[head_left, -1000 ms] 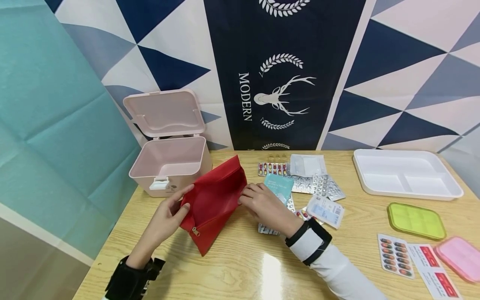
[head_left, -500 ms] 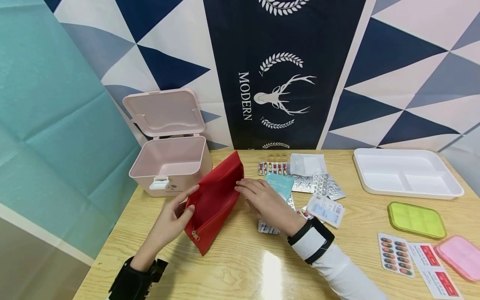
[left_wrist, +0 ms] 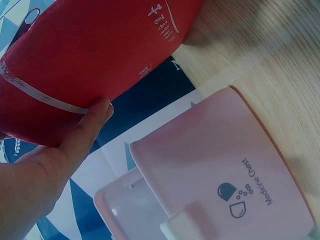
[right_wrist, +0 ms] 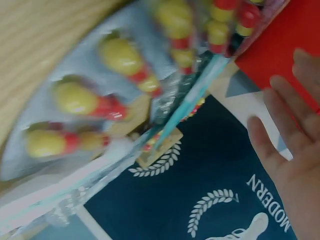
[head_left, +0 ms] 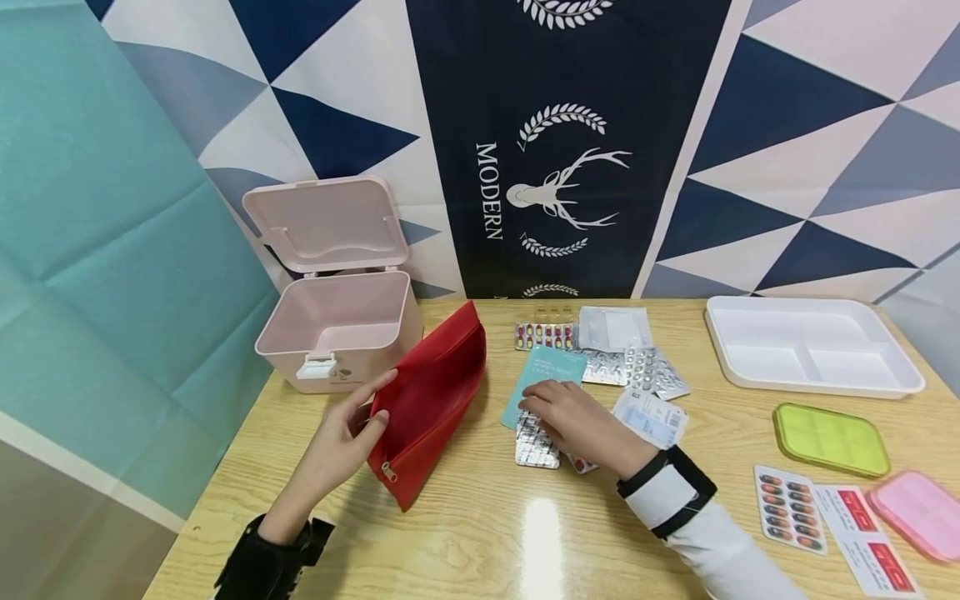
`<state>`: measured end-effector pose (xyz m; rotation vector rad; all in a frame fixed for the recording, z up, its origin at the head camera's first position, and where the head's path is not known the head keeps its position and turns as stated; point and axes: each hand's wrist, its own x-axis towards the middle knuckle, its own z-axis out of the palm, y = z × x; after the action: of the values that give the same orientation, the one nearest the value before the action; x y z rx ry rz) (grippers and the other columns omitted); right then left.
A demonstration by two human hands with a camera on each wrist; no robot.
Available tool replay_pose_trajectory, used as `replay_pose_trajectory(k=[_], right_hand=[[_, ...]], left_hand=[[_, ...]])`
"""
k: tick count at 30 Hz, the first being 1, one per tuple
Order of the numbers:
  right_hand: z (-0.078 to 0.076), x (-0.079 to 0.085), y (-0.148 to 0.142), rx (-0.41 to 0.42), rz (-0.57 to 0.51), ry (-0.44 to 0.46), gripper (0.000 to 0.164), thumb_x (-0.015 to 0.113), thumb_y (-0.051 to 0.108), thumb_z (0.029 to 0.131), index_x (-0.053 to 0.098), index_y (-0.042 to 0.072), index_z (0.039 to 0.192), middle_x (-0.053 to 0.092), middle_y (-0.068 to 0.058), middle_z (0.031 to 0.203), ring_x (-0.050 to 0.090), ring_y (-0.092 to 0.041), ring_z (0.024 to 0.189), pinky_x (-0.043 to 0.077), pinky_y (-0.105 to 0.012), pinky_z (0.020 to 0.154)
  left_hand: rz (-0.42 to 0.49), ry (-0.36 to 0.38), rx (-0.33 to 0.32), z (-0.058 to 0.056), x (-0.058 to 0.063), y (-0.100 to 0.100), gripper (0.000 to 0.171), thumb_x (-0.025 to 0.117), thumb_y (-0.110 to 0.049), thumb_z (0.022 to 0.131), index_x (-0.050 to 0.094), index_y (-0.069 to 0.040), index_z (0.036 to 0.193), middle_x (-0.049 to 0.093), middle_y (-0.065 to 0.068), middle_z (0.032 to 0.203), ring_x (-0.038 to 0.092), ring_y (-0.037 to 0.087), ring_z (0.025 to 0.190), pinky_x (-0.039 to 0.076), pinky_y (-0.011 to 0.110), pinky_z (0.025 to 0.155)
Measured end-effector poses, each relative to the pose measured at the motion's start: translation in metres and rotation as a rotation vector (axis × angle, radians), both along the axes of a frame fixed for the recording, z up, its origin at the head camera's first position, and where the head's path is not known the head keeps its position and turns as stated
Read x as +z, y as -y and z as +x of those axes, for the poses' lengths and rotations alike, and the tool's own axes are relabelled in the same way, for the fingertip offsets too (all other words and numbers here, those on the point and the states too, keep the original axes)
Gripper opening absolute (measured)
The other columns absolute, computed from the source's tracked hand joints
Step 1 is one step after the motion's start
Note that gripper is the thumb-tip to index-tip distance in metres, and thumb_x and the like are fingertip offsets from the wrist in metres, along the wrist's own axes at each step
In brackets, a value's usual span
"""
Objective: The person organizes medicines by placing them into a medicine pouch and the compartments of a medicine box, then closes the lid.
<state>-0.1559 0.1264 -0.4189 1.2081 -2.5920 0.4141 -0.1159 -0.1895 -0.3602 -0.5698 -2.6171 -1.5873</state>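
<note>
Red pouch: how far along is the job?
Done: the red pouch is unzipped and gaping; the pink chest is open. In hand: left hand holds the pouch; right hand is over the teal packet, contact unclear. Left, probably: stowing the blister packs lying on the table.

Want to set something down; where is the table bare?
Bare table shows at the near side, between the red pouch and the right sleeve, and a smaller patch between the pill packs and green case. It is crowded by the right hand, where packs overlap, and around the pink case.
</note>
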Motion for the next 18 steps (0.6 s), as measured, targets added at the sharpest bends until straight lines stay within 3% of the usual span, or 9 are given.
replay_pose_trajectory(k=[7, 12, 16, 18], right_hand=[[0.004, -0.007, -0.013, 0.026, 0.044, 0.145, 0.03, 0.071, 0.014, 0.074, 0.065, 0.01, 0.103, 0.06, -0.013, 0.115, 0.053, -0.028, 0.106, 0.051, -0.047, 0.079], [0.007, -0.006, -0.018, 0.028, 0.109, 0.24, 0.044, 0.074, 0.024, 0.071, 0.063, 0.009, 0.11, 0.055, -0.016, 0.124, 0.049, -0.029, 0.112, 0.049, -0.049, 0.085], [0.008, -0.008, -0.02, 0.042, 0.119, 0.264, 0.057, 0.078, 0.029, 0.064, 0.06, 0.009, 0.115, 0.052, -0.016, 0.128, 0.048, -0.028, 0.112, 0.048, -0.05, 0.085], [0.007, -0.01, -0.021, 0.051, 0.105, 0.253, 0.056, 0.077, 0.025, 0.064, 0.06, 0.009, 0.115, 0.052, -0.016, 0.127, 0.048, -0.028, 0.112, 0.048, -0.05, 0.084]], left_hand=[[0.003, -0.002, -0.005, 0.001, 0.002, -0.001, 0.047, 0.049, 0.004, 0.088, 0.043, -0.006, 0.134, 0.042, 0.021, 0.137, 0.049, 0.037, 0.113, 0.047, 0.055, 0.086], [-0.004, -0.019, -0.005, 0.002, 0.002, -0.001, 0.046, 0.049, 0.004, 0.088, 0.044, -0.005, 0.133, 0.044, 0.021, 0.136, 0.051, 0.036, 0.112, 0.048, 0.055, 0.084], [-0.013, -0.018, 0.001, 0.002, 0.002, -0.001, 0.046, 0.048, 0.003, 0.088, 0.044, -0.006, 0.133, 0.044, 0.02, 0.136, 0.051, 0.034, 0.111, 0.049, 0.053, 0.084], [-0.019, -0.02, 0.001, 0.002, 0.002, -0.001, 0.047, 0.048, 0.003, 0.088, 0.043, -0.006, 0.134, 0.043, 0.019, 0.137, 0.05, 0.033, 0.112, 0.049, 0.052, 0.083]])
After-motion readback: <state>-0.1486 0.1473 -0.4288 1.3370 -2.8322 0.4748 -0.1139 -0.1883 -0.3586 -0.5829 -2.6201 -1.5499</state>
